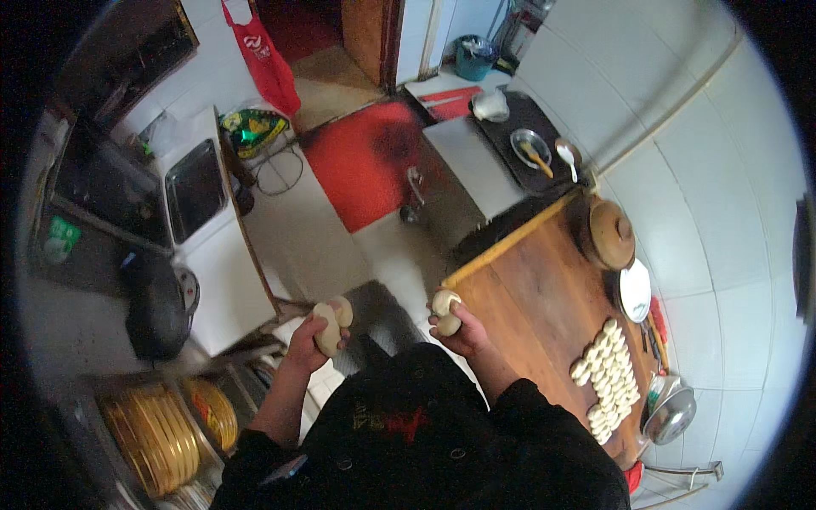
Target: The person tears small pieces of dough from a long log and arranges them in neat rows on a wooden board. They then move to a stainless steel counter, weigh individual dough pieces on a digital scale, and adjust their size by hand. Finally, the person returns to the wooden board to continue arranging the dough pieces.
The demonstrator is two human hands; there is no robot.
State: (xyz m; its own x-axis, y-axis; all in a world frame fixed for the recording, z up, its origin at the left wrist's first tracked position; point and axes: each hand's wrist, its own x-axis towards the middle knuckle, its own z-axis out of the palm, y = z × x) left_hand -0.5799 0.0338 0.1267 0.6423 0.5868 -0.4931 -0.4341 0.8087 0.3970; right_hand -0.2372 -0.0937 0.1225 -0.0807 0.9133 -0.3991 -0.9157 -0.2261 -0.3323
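Two pale dough pieces are gripped in my left hand, held out over the floor before my body. In my right hand are more pale dough pieces, stacked against the fingers near the corner of the wooden worktop. Part of the dough is hidden behind the fingers of each hand. Small shaped dough pieces lie in close rows on the worktop to my right.
A lidded clay pot, a white plate and a metal bowl line the wall. At left are a white counter with a sink, and stacked yellow trays. A red mat covers floor ahead.
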